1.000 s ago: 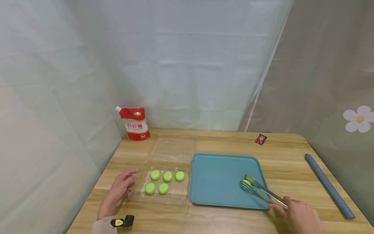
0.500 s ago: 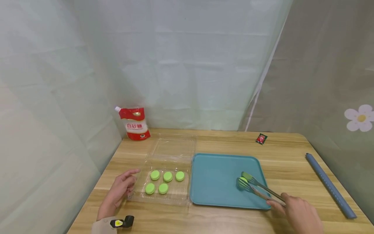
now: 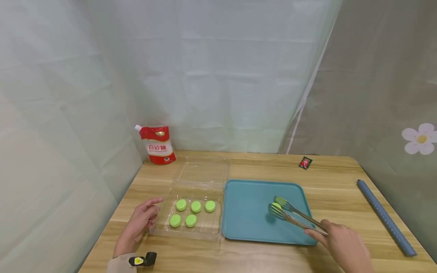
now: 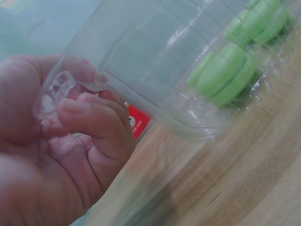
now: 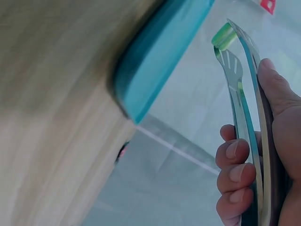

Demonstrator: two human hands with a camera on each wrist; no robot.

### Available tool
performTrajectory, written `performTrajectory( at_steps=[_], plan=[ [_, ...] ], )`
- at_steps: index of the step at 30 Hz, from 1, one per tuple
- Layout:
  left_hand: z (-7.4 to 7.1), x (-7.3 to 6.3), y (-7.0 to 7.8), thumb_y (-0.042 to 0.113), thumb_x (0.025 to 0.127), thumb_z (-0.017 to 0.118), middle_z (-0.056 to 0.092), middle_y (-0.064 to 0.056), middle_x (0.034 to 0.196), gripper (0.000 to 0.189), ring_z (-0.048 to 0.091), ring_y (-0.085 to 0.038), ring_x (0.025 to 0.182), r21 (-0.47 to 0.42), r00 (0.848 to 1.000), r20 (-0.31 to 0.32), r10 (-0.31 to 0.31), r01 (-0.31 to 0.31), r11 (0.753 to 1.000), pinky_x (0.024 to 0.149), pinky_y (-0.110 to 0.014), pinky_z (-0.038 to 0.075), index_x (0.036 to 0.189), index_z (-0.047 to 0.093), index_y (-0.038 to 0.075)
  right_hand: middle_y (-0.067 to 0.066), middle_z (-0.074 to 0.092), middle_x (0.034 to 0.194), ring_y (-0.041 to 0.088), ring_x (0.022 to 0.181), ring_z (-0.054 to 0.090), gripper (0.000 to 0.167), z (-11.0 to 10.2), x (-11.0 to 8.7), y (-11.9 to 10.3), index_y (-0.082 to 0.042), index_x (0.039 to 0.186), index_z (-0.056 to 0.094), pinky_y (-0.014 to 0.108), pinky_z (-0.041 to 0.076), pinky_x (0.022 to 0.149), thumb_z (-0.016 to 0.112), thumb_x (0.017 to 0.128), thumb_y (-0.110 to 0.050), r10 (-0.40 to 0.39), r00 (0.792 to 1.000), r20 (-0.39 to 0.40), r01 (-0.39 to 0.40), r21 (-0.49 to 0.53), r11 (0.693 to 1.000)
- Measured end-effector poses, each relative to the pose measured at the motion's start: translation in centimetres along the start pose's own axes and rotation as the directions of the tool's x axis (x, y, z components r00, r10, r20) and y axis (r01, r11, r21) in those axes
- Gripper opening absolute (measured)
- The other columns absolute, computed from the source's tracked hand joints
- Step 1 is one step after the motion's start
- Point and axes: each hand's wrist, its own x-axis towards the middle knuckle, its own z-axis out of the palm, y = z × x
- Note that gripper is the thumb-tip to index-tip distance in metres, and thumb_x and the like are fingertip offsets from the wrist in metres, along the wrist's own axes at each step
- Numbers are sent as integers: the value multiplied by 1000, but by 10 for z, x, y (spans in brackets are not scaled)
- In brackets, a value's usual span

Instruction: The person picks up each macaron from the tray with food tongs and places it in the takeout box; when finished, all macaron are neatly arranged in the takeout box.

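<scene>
My right hand [image 3: 341, 240] grips metal tongs [image 3: 300, 220], fingers on one arm and thumb on the other, as the right wrist view shows. Between the tong heads a green macaron [image 3: 277, 207] is held over the right part of a blue tray [image 3: 246, 212]. My left hand [image 3: 140, 220] holds the left rim of an open clear plastic box [image 3: 206, 227]; in the left wrist view its fingers [image 4: 94, 117] curl at the box's corner. Several green macarons [image 3: 191, 220] sit in two rows inside the box, whose lid [image 3: 203, 172] lies folded back.
A red and white sugar pouch [image 3: 157, 145] stands at the back left corner. A small red and green packet [image 3: 305, 163] lies at the back right. Along the right table edge lies a long blue rod-like roll [image 3: 385, 218]. Curtains surround the table.
My right hand has moved a little to the left, carrying the tongs and the macaron across the tray. My left hand and the box have stayed in place.
</scene>
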Motion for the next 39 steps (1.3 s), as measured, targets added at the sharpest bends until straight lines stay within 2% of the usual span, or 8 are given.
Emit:
performTrajectory(
  at_steps=[5, 8, 12, 21, 27, 32, 35, 39],
  plan=[
    [-1, 0, 0, 3, 99, 49, 40, 1, 69, 49, 40, -10, 57, -2, 1000, 5, 0, 0, 1000, 49, -22, 36, 147, 43, -5, -12, 33, 53, 9, 45, 31, 44, -3, 6, -8, -21, 68, 50, 28, 27, 40, 77, 82, -53, -8, 1000, -29, 8, 16, 1000],
    [-1, 0, -1, 4, 99, 49, 40, 1, 70, 50, 40, -10, 58, -4, 1000, 8, -2, 2, 1000, 49, -22, 36, 147, 42, -5, -14, 29, 52, 6, 44, 27, 46, -5, 9, -12, -22, 67, 46, 27, 24, 39, 78, 79, -53, -50, 994, -95, 50, 0, 999],
    [-2, 0, 0, 4, 99, 49, 40, 1, 70, 50, 40, -11, 58, -2, 1000, 17, 1, -1, 1000, 49, -22, 36, 148, 42, -5, -16, 23, 51, 3, 43, 22, 48, -4, 14, -16, -23, 66, 43, 24, 21, 38, 79, 76, -55, -126, 975, -183, 120, -40, 992],
    [-1, -1, 2, 4, 99, 49, 41, 0, 71, 50, 41, -11, 57, 14, 1000, 16, 9, -9, 1000, 49, -23, 37, 147, 43, -5, -14, 28, 52, 4, 44, 25, 48, -12, 27, -35, -23, 66, 46, 26, 23, 38, 76, 78, -58, -107, 984, -141, 106, -18, 994],
    [-1, -1, 1, 4, 98, 49, 40, 0, 71, 51, 40, -11, 57, 7, 1000, 16, 6, -6, 1000, 50, -23, 36, 148, 42, -5, -17, 24, 53, 0, 45, 22, 44, -11, 34, -42, -25, 66, 50, 23, 21, 38, 76, 77, -59, -195, 954, -227, 196, -19, 980],
    [-1, -2, 0, 2, 97, 49, 39, 0, 69, 51, 38, -11, 56, -9, 1000, 21, 14, -14, 1000, 49, -22, 35, 147, 42, -6, -17, 22, 53, 0, 45, 20, 44, -11, 38, -50, -24, 68, 51, 22, 20, 38, 73, 78, -60, -234, 942, -239, 238, -11, 971],
    [-1, -1, 0, 2, 97, 49, 40, 0, 68, 50, 39, -10, 56, -12, 1000, 22, 23, -22, 1000, 49, -22, 36, 146, 43, -6, -17, 22, 53, 0, 45, 19, 47, -11, 43, -56, -23, 68, 50, 21, 20, 38, 67, 81, -65, -255, 933, -256, 264, 2, 964],
    [0, -2, -1, 2, 97, 48, 40, 0, 68, 49, 39, -10, 55, -8, 999, 21, 33, -33, 999, 49, -22, 35, 145, 44, -6, -17, 21, 55, 0, 46, 17, 54, -10, 51, -66, -24, 67, 47, 21, 18, 39, 47, 86, -75, -286, 910, -299, 300, 2, 954]
  ],
)
